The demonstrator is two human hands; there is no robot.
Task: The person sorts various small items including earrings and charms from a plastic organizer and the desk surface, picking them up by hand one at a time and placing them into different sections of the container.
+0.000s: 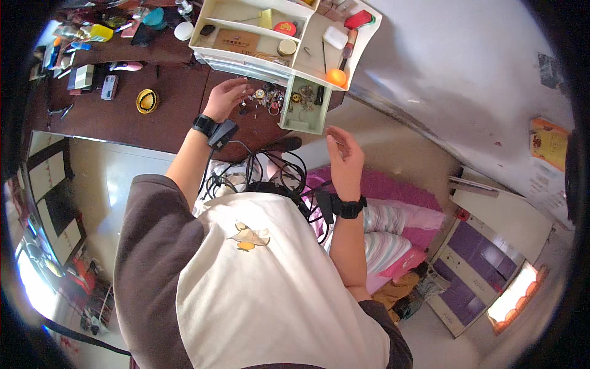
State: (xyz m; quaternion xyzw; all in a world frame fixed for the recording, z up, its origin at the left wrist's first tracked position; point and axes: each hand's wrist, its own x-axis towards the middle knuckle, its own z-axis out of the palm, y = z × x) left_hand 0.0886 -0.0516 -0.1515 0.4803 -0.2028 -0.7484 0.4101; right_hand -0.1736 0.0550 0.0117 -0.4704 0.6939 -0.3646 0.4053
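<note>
A pulled-out pale green drawer (312,128) juts toward me from the white organizer (243,62) and holds small trinkets (303,97) and a dark item. On the dark brown desk (184,117), left of that drawer, lies a pile of small jewelry (268,98) with rings and bits of metal. My left hand (226,100) hovers beside the pile, fingers loosely bent and apart, with nothing visible in them. Just off the drawer's near right corner, my right hand (346,158) is raised with its fingers apart and nothing held. Both wrists wear black straps with small devices.
An orange ball (335,77), a white box (335,37) and a red item sit in the organizer's top compartments. Left on the desk are a round yellow-and-black bowl (147,101), a phone (109,87) and scattered cosmetics. Black cables (270,169) tangle over my lap, below both hands.
</note>
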